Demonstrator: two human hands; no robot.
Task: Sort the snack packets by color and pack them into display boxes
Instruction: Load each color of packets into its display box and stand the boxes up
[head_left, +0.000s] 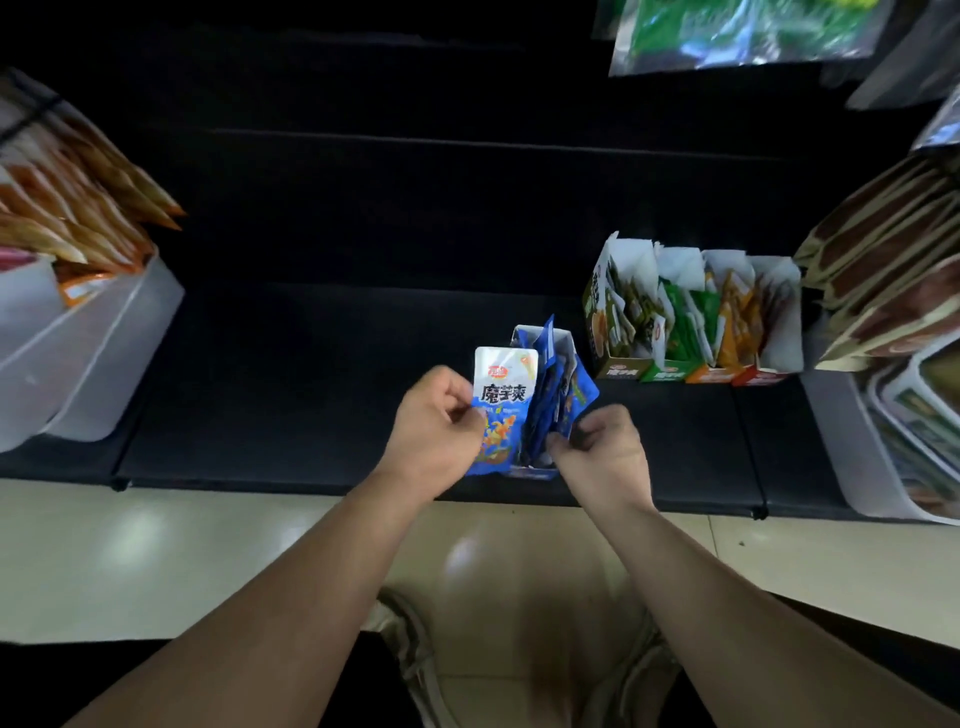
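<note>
A blue and white snack packet (503, 400) stands upright at the left side of a small display box (540, 470) on the black shelf. My left hand (434, 421) pinches the packet's left edge. Several blue packets (563, 395) stand inside that box. My right hand (605, 447) has curled fingers pinching the lower right part of those packets at the box's right edge. Further right, a row of display boxes (691, 371) holds dark green, green, orange and red packets.
A white bin (98, 364) with orange packets sits at the left. Brown packets (883, 280) and a white tray (852, 467) crowd the right side. Green bags (737, 31) hang above. The black shelf (311, 389) has a front edge near the pale floor.
</note>
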